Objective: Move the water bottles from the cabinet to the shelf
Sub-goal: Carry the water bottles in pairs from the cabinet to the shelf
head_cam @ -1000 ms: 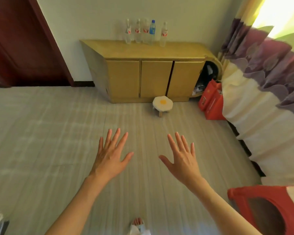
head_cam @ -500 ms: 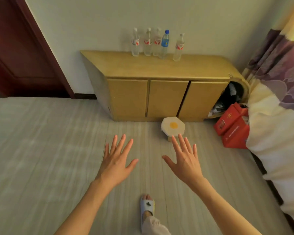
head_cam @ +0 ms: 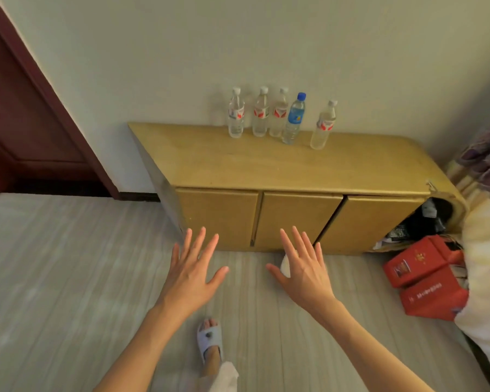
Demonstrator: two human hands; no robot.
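left grip: the left hand (head_cam: pixel 191 274) is held out flat, palm down, fingers straight and spread, holding nothing, just hanging in the air over the floor in front of the cabinet.
right grip: same deal for the right hand (head_cam: pixel 303 271), fingers straight and fanned apart, nothing in it. A bit of a small white stool (head_cam: pixel 285 265) peeks out from under it, mostly hidden.
bottles: five water bottles standing upright on top of the cabinet, near the back by the wall (head_cam: pixel 266 46), well away from both hands. From the left there are three clear bottles with white caps and red-and-white labels (head_cam: pixel 260 112) packed close together, then a blue-capped bottle with a blue label (head_cam: pixel 294 119) sitting a little forward, then one more white-capped bottle (head_cam: pixel 323 125) off on its own to the right.
cabinet: low yellowish wooden cabinet (head_cam: pixel 294 168) with three doors on the front; the right-hand door looks slightly ajar.
right side: red boxes (head_cam: pixel 425 278) stacked on the floor by the cabinet's rounded open end, which has dark stuff stuffed in it I can't make out. A curtain (head_cam: pixel 487 154) hangs at the edge.
floor: pale striped flooring (head_cam: pixel 54 278), a foot in a light slipper (head_cam: pixel 210 339) below the hands.
left side: dark red door (head_cam: pixel 26 123).
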